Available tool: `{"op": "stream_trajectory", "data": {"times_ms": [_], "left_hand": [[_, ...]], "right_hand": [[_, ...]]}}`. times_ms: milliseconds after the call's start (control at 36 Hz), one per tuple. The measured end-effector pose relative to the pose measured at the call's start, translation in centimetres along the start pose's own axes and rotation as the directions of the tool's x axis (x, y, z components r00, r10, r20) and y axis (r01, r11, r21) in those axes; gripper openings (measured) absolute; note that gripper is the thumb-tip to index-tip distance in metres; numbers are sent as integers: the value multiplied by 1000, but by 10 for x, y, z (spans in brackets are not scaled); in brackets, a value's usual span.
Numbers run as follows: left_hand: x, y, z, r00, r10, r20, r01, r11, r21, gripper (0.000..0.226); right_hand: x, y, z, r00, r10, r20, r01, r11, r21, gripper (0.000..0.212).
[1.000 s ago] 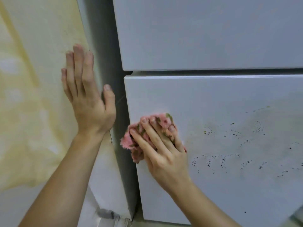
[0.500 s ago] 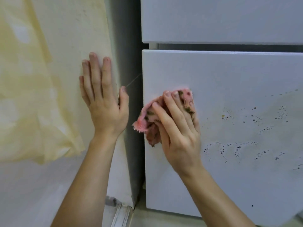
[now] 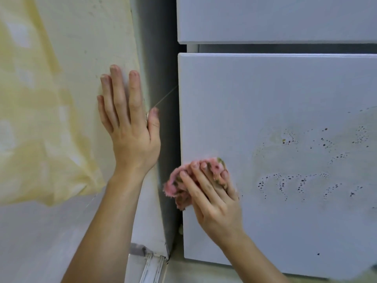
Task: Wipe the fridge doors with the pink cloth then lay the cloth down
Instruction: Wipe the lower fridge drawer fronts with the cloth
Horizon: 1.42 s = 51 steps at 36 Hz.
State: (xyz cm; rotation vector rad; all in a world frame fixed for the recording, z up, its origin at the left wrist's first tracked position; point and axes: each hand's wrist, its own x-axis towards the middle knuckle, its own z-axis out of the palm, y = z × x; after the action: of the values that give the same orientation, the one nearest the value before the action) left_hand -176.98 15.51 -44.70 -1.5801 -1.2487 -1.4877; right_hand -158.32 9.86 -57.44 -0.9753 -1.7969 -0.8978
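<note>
Two hands up, one of them working. My left hand [image 3: 130,131] lies flat on the wall [image 3: 81,37] just beside the fridge's grey side [image 3: 161,58]. Its fingers are straight and released, and it's a brace with nothing held.

My right hand [image 3: 212,197] has the pink cloth [image 3: 177,184] wadded against the lower fridge door [image 3: 265,99]. It's down at the door's left edge, below the middle, with a tuft of the wad poking out past that edge. My fingers [image 3: 193,187] are bent over the wad, grasping it and pressing it to the panel. The thumb is hidden underneath. The cloth shows greenish-brown smears.

So this is the wiping step, on the lower door, and far from finished, I'd say. Toward the door's right edge there's a wide, pale, wet-looking patch dotted with rows of dark specks [image 3: 285,180], plus a lone speck near the bottom edge. The upper fridge door [image 3: 265,17] shows only its bottom strip above the gap, which looks clean there.

Next move, as I judge it: drag the wad rightward across the panel into those specks with firm, flat pressure. I'd probably turn the cloth to a cleaner face first, so the grime lifts rather than spreads. Laying the cloth down comes last.
</note>
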Motion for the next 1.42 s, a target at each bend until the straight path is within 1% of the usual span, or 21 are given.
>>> {"op": "stream_trajectory", "data": {"times_ms": [83,167,250,306,333,417,472,556,611,667,722,806,833,889,944,1000,1111,1167,1278,1333,1417], "left_hand": [[-4,2,2,1000,-10,-7,10,1000,3,56],[-7,3,2,1000,-19,-3,19,1000,-13,56],[-6,2,0,1000,-16,2,16,1000,-23,57],[-6,3,-2,1000,-20,0,20,1000,-24,58],[-6,4,-2,1000,-23,-2,23,999,-23,59],[-7,8,-3,999,-37,4,37,999,-20,65],[-7,10,-3,999,-41,4,41,999,-14,69],[-8,13,-3,998,-60,3,60,998,-17,73],[-8,15,-3,998,-68,-5,68,997,-18,74],[-8,18,-3,997,-74,-7,73,997,-18,76],[-8,20,-3,997,-80,-8,80,997,-20,78],[-9,18,-5,997,-81,-5,81,996,-24,79],[-8,17,-5,997,-78,-7,78,997,-27,79],[-8,16,-6,997,-76,-14,75,997,-35,78],[-8,19,-6,996,-82,-26,81,996,-44,78],[-9,23,-7,995,-93,-36,90,994,-67,78],[-10,29,-8,993,-102,-67,93,988,-121,78],[-10,31,-9,991,-114,-66,105,986,-131,77],[-13,35,-9,989,-135,-61,125,982,-140,75],[-15,37,-7,989,-137,-63,127,980,-151,71],[-20,43,-4,991,-105,-80,89,979,-184,59]], "right_hand": [[-4,0,-4,997,5,79,-6,1000,14,72],[8,-1,-8,997,23,68,-29,996,81,67],[40,3,-16,994,97,-51,-88,983,163,56],[74,8,-27,967,176,-181,-130,962,242,39],[91,11,-33,943,223,-248,-150,948,281,35],[124,21,-41,871,309,-381,-192,930,315,31],[125,23,-37,870,307,-386,-207,937,280,35],[100,20,-28,928,207,-311,-153,970,187,42],[71,20,-22,970,91,-226,-58,987,149,46],[36,21,-18,994,-27,-103,41,991,130,58],[1,23,-16,990,-130,57,120,983,142,60],[-35,29,-18,944,-206,258,159,969,191,53],[-38,31,-21,928,-220,300,163,966,203,52],[-38,35,-25,918,-228,324,156,960,232,51],[-30,38,-30,934,-209,290,140,960,243,50],[-14,42,-37,961,-169,219,115,964,239,49],[41,51,-52,1000,-15,6,13,975,222,45],[71,57,-61,990,99,-104,-75,975,211,48],[116,66,-72,915,292,-280,-204,931,303,47],[121,63,-70,895,312,-318,-216,928,303,47],[101,54,-59,925,229,-302,-166,961,220,46]]}}
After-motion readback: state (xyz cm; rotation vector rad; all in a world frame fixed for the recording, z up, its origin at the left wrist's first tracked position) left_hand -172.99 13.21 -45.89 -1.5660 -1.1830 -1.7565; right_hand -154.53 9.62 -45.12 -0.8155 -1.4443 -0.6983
